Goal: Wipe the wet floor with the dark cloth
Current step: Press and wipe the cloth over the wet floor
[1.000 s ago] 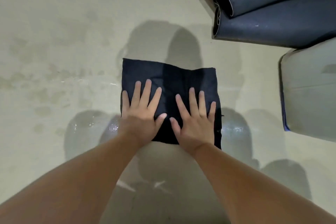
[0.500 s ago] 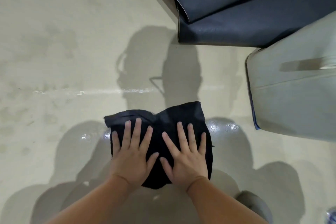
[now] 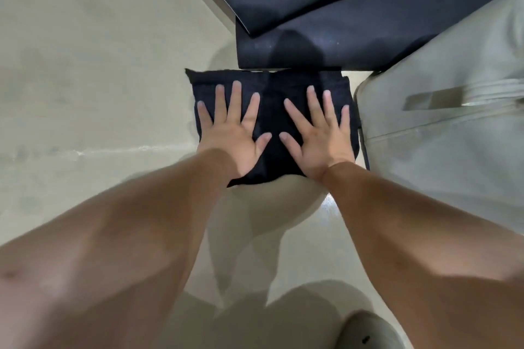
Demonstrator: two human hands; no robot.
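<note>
From the head camera, you are looking down at the dark cloth, which lies flat on the pale floor a little above the middle of the view. Your left hand is pressed palm-down on the left half of the cloth, fingers spread wide and gripping nothing. Your right hand lies the same way on the right half, flat and splayed, its thumb pointing in toward the left thumb; the two thumbs are near each other but apart.

The far edge of the cloth sits right up against the lower of two stacked dark mats at the top of the view. Its right edge lies just beside a pale grey cushion with a dark rim.

A glossy wet patch shines on the floor just beside your right forearm. A thin bright streak of water runs leftward from your left wrist. Shadows of your arms fall on the floor below the cloth.
</note>
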